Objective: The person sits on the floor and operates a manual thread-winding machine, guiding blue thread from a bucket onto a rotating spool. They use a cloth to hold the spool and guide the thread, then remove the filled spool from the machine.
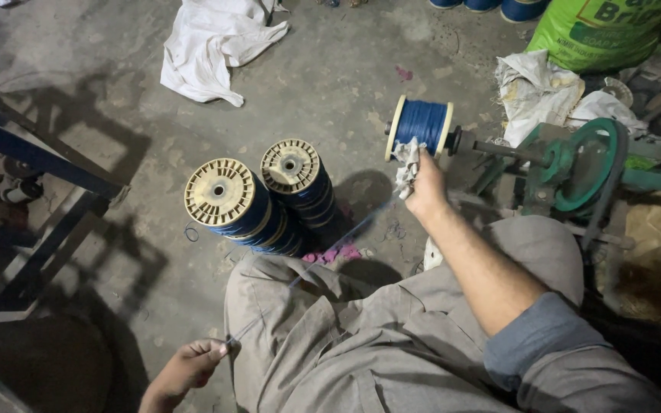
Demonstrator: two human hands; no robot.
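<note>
My right hand point(425, 186) is raised to a spool of blue thread point(421, 125) mounted on a spindle, and it pinches a small white rag point(407, 162) against the spool. A thin blue thread point(323, 256) runs from that rag down across my lap to my left hand point(190, 367), which pinches the thread near my left knee. Two stacks of filled blue spools with cream flanges point(219, 193) point(291, 165) stand on the concrete floor just ahead of my knees.
A green-wheeled winding machine point(581, 164) holds the spindle at right. White cloth point(212, 42) lies on the floor at the top, a green sack point(602, 30) at top right, crumpled white bags point(533, 88) beside it. A dark blue metal frame point(36, 164) stands at left.
</note>
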